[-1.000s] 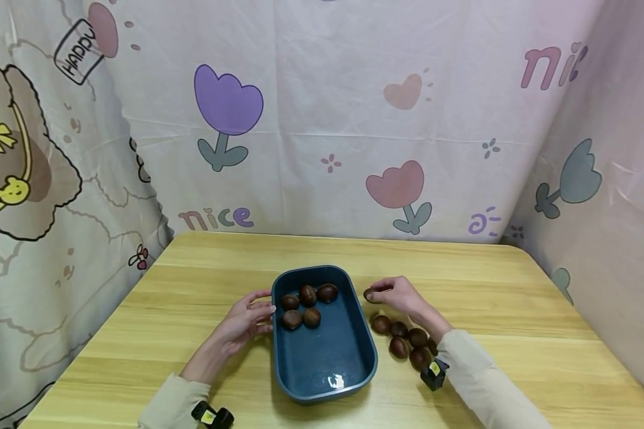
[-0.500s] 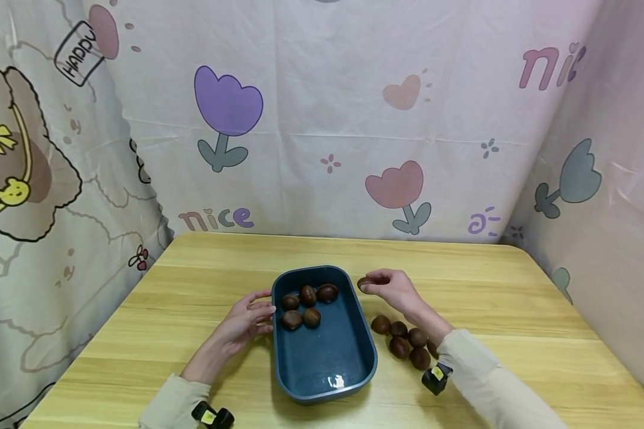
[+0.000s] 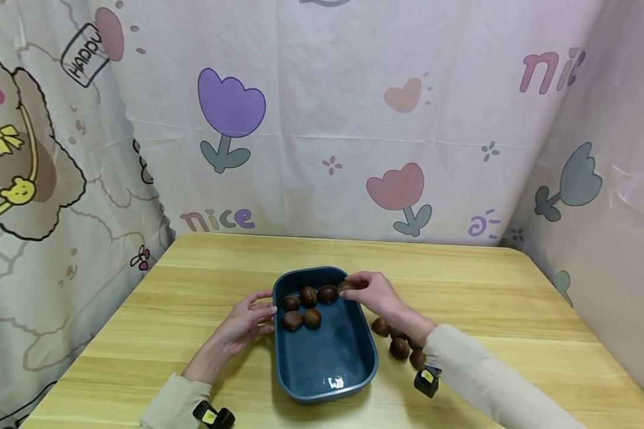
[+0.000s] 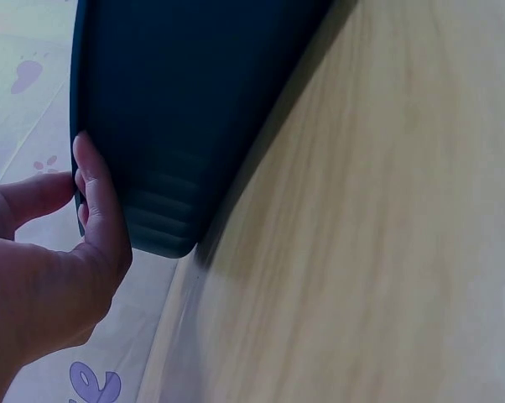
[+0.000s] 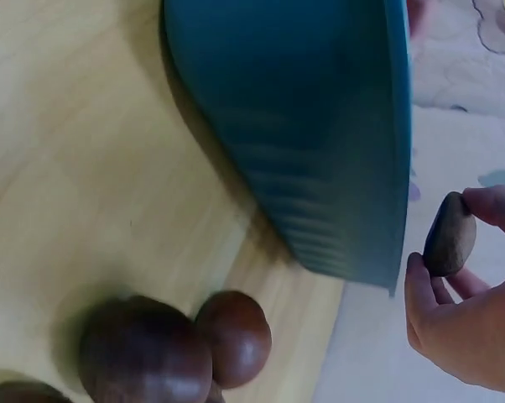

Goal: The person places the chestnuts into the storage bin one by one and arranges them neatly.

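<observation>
We look forward and down from the head.
Close up, our left and right wrist views share the tray (image 3: 327,357), upper left and upper centre.

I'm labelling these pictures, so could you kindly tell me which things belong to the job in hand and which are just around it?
Part of the job:
blue tray, held by the left hand
chestnut pinched in the right hand
chestnuts inside the tray
chestnuts beside the tray

Just around:
table
patterned cloth
wrist cameras

A curtained-off work space, kind of room unclear. Tulip-printed fabric (image 3: 311,89) hangs around a wood-grain table (image 3: 461,280).
</observation>
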The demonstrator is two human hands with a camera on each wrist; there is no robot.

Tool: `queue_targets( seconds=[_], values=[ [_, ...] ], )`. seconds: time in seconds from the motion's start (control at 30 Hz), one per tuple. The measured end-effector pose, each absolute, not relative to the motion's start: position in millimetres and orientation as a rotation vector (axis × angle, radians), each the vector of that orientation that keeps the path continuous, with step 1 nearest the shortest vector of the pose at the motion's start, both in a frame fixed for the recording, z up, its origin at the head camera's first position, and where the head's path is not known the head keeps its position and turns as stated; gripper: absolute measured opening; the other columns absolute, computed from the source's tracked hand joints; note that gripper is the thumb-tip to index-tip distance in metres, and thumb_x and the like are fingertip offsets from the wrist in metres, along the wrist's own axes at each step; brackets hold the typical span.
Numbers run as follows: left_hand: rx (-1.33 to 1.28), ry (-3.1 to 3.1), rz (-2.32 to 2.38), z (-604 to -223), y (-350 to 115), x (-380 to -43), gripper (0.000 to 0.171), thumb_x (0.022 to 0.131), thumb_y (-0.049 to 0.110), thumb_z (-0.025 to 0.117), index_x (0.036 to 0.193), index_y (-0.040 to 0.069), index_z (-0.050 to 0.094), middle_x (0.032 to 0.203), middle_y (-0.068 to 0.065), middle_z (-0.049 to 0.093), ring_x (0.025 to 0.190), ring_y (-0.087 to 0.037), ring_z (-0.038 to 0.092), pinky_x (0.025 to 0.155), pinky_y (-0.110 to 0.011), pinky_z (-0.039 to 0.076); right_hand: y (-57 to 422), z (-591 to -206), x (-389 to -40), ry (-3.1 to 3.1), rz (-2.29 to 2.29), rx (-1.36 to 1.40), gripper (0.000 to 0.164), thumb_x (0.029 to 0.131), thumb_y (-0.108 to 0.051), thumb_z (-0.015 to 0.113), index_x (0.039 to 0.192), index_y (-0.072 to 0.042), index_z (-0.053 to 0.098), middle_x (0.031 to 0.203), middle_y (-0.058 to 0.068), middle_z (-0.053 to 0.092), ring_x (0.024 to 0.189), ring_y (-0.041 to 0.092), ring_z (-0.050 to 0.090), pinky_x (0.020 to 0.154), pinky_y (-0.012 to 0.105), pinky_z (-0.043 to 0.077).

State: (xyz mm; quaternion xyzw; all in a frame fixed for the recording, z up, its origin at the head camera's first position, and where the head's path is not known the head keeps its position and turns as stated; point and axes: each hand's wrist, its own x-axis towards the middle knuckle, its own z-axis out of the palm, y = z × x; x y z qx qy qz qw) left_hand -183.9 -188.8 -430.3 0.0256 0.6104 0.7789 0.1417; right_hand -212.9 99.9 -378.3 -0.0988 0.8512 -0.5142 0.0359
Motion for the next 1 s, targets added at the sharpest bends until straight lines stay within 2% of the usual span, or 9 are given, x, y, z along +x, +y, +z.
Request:
queue_targets(
  seconds=[0.2,0.4,0.57,0.87,1.0],
  values=[
    [0.063,1.771,2.243,-431.1,-188.5,-184.5,0.051,0.095,0.001,0.054,0.137,-0.007,0.027,0.092,-0.005,0.057,0.072,-0.01,0.059,0.067,-0.027,0.054,83.7,-382.4,-208.3,2.686,-1.47,-0.407,0.03,0.085,-0.013,0.075,0.109,0.003,0.068,0.097,0.007,0.068,0.087,0.019,0.062,0.075,0.033,0.054],
    [0.057,1.771,2.244,-432.8,-189.3,-184.1,0.051,0.095,0.0,0.054,0.138,-0.007,0.027,0.092,-0.006,0.058,0.072,-0.01,0.06,0.068,-0.027,0.054,68.4,-385.4,-204.9,2.713,-1.323,-0.573,0.03,0.091,-0.015,0.068,0.115,0.003,0.064,0.103,0.01,0.065,0.089,0.02,0.059,0.076,0.034,0.053],
    [0.065,1.771,2.246,-434.3,-189.2,-184.4,0.05,0.095,0.001,0.054,0.137,-0.008,0.027,0.092,-0.006,0.059,0.072,-0.01,0.06,0.067,-0.027,0.054,59.6,-390.8,-203.2,2.719,-1.243,-0.725,0.031,0.091,-0.011,0.066,0.115,0.007,0.063,0.104,0.014,0.065,0.085,0.02,0.058,0.075,0.033,0.05],
    [0.064,1.771,2.246,-433.3,-189.2,-184.6,0.052,0.096,0.001,0.054,0.139,-0.008,0.026,0.093,-0.006,0.058,0.072,-0.01,0.06,0.068,-0.027,0.054,53.6,-404.4,-202.0,2.772,-1.162,-0.714,0.031,0.09,-0.01,0.066,0.115,0.008,0.063,0.11,0.019,0.064,0.095,0.028,0.06,0.081,0.039,0.05],
    [0.084,1.763,2.245,-432.2,-190.2,-184.7,0.054,0.096,0.002,0.054,0.14,-0.008,0.024,0.093,-0.005,0.058,0.072,-0.01,0.06,0.068,-0.027,0.054,51.9,-406.8,-203.3,2.789,-1.172,-0.672,0.025,0.089,-0.006,0.065,0.111,0.006,0.065,0.103,0.014,0.064,0.088,0.024,0.057,0.076,0.035,0.047]
  ],
)
